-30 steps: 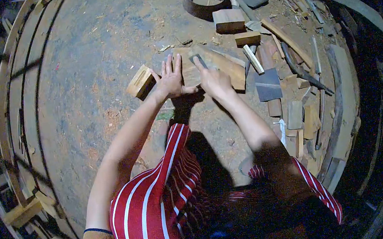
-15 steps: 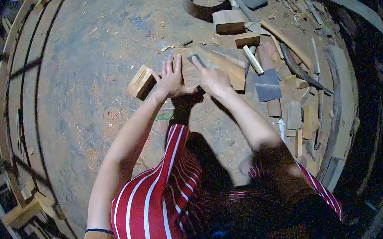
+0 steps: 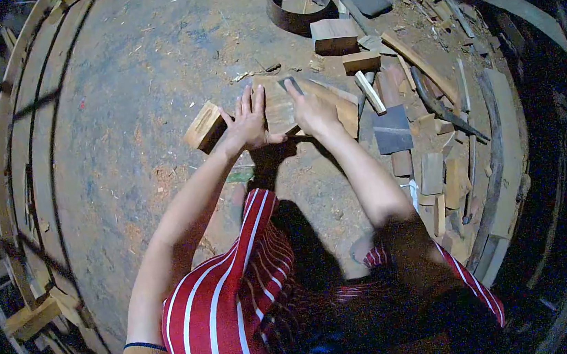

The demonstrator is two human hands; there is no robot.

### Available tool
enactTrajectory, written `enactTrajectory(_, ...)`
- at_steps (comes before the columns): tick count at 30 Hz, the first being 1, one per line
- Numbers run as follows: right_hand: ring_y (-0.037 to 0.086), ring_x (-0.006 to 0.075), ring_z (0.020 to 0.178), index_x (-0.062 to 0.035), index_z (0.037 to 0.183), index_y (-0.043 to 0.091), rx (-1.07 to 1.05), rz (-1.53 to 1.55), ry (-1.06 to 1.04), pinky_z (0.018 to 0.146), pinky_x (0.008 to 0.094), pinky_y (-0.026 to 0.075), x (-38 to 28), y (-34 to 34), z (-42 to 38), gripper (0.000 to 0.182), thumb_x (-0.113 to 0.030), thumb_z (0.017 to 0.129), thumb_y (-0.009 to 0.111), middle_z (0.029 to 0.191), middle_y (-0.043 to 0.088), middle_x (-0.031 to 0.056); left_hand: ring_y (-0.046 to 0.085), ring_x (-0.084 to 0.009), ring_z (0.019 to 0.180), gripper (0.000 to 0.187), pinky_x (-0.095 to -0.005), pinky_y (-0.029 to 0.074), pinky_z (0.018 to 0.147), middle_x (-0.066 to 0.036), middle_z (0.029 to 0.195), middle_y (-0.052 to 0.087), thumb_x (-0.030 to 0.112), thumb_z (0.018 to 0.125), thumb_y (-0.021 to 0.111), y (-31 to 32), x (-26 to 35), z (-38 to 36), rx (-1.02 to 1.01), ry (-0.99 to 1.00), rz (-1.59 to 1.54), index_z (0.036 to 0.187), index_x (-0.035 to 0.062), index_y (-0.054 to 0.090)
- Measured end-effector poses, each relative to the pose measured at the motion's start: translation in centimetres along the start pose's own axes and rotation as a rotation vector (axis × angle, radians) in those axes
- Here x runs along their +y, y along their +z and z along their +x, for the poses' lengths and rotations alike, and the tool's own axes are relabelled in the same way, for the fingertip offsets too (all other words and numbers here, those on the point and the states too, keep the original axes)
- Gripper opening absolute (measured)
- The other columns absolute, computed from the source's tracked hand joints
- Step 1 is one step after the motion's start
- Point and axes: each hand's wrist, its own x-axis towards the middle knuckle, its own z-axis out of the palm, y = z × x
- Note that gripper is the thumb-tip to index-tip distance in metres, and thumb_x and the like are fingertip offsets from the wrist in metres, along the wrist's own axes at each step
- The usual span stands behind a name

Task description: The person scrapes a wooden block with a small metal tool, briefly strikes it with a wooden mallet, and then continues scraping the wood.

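A light wooden board lies flat under both hands. My left hand rests on its left end, fingers spread and thumb stretched to the right. My right hand presses a small dark piece of sandpaper on the board's face, with its index finger stretched along it. The hand hides most of that piece. A wooden block with a grooved top sits tilted just left of my left hand. The board's right part extends past my right hand.
A dark metal ring stands at the back. Wooden blocks, a dark abrasive sheet, sticks and offcuts crowd the right side. Sawdust and chips dot the work surface. Wooden slats border the left.
The view has shifted slightly. My right hand has slid a little along the board with the sandpaper; my left hand stays spread in the same place on it.
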Motion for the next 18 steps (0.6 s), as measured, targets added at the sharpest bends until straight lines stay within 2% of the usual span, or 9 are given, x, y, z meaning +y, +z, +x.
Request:
enactTrajectory(4, 0.063, 0.0418, 0.082, -0.0229, 0.14, 0.031, 0.056, -0.025, -0.037, 0.071, 0.0499, 0.05, 0.8, 0.4, 0.1, 0.055, -0.014, 0.086, 0.037, 0.09, 0.062, 0.0286, 0.009, -0.0408, 0.138, 0.133, -0.0731, 0.003, 0.098, -0.019, 0.151, 0.0, 0.067, 0.05, 0.073, -0.1, 0.1, -0.1, -0.009, -0.003, 0.002, 0.146, 0.013, -0.002)
enactTrajectory(6, 0.063, 0.042, 0.08, -0.0255, 0.14, 0.03, -0.077, -0.027, 0.014, 0.07, 0.0503, 0.049, 0.9, -0.6, -2.9, 0.054, -0.014, 0.088, 0.036, 0.088, 0.062, 0.0285, 0.009, -0.0407, 0.138, 0.133, -0.0733, 0.003, 0.098, -0.02, 0.151, 0.0, 0.068, 0.05, 0.073, 0.0, -0.1, -0.3, 0.0, -0.01, -0.003, 0.146, 0.0128, -0.002)
enactTrajectory(9, 0.064, 0.04, 0.08, -0.0242, 0.141, 0.029, -0.126, -0.068, 0.0, 0.069, 0.0517, 0.05, 1.7, -0.8, -5.8, 0.057, -0.013, 0.087, 0.038, 0.085, 0.064, 0.0251, 0.01, -0.0406, 0.138, 0.133, -0.0732, 0.004, 0.098, -0.021, 0.151, 0.0, 0.068, 0.05, 0.072, 0.0, -0.1, -0.3, -0.001, 0.001, 0.001, 0.146, 0.0133, -0.002)
enactTrajectory(11, 0.064, 0.0396, 0.08, -0.0241, 0.141, 0.029, -0.15, -0.051, 0.021, 0.069, 0.0518, 0.05, 1.7, -0.5, -5.0, 0.057, -0.013, 0.086, 0.04, 0.086, 0.064, 0.0251, 0.011, -0.0407, 0.138, 0.133, -0.0732, 0.004, 0.098, -0.021, 0.151, 0.001, 0.069, 0.05, 0.071, 0.4, -0.4, 0.0, 0.024, 0.023, 0.006, 0.146, 0.0136, -0.002)
enactTrajectory(13, 0.062, 0.0428, 0.08, -0.0267, 0.141, 0.03, -0.084, -0.021, 0.032, 0.071, 0.0508, 0.049, 1.5, -0.1, -3.1, 0.053, -0.016, 0.089, 0.036, 0.089, 0.062, 0.0292, 0.01, -0.041, 0.138, 0.133, -0.0731, 0.004, 0.098, -0.021, 0.15, 0.001, 0.07, 0.05, 0.071, 0.5, -0.4, 0.1, 0.019, 0.02, 0.009, 0.146, 0.0136, -0.002)
enactTrajectory(16, 0.062, 0.0423, 0.084, -0.0252, 0.141, 0.03, -0.005, 0.002, 0.011, 0.071, 0.0498, 0.05, 1.3, 0.0, 0.2, 0.053, -0.015, 0.089, 0.035, 0.095, 0.062, 0.028, 0.01, -0.0418, 0.137, 0.134, -0.0731, 0.005, 0.098, -0.022, 0.15, 0.001, 0.072, 0.049, 0.07, 0.0, 0.0, 0.0, 0.001, -0.004, 0.034, 0.146, 0.0135, -0.002)
enactTrajectory(18, 0.062, 0.0421, 0.086, -0.0244, 0.141, 0.03, -0.019, -0.003, 0.022, 0.071, 0.0495, 0.05, 1.5, -0.2, -0.5, 0.053, -0.014, 0.089, 0.035, 0.098, 0.061, 0.0273, 0.01, -0.0424, 0.137, 0.136, -0.0732, 0.005, 0.098, -0.023, 0.15, 0.002, 0.074, 0.048, 0.069, -0.3, 0.2, 0.0, -0.016, -0.013, 0.048, 0.146, 0.0133, -0.002)
